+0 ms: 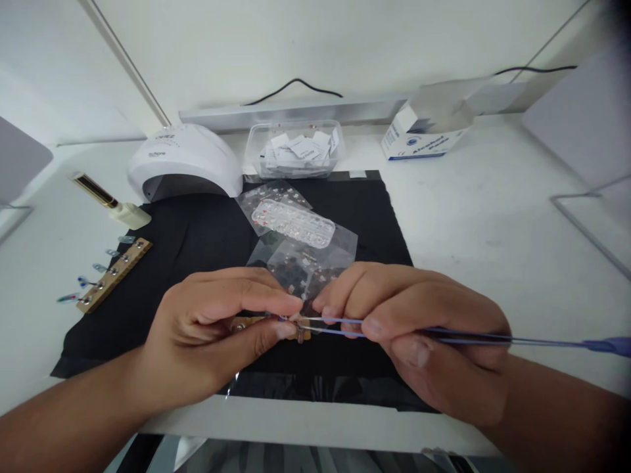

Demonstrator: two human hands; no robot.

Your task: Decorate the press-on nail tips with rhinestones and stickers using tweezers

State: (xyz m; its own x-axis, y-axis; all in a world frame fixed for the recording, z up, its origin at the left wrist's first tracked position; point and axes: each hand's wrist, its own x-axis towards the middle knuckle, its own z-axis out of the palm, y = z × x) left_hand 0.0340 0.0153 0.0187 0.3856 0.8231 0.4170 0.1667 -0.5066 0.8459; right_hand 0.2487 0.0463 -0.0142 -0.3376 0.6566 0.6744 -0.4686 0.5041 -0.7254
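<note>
My right hand (419,328) grips a pair of purple tweezers (542,342); their tips point left and meet my left fingertips. My left hand (221,322) is closed in a pinch, thumb against forefinger, at the tweezer tips. What it pinches is too small and covered to make out. Directly behind and below the fingertips lies a wooden strip (304,333) with metal studs, mostly hidden by my left hand. Just beyond my fingers are clear plastic sheets with small stickers (335,253) and a clear compartment tray (296,223) of tiny pieces.
At left, a second wooden strip (117,272) carries several nail tips (100,268). Past it stand a polish bottle (131,215) and a white nail lamp (185,157). A plastic tub of packets (296,154) and an alcohol pad box (424,135) are at the back. Black cloth (365,210) covers the middle.
</note>
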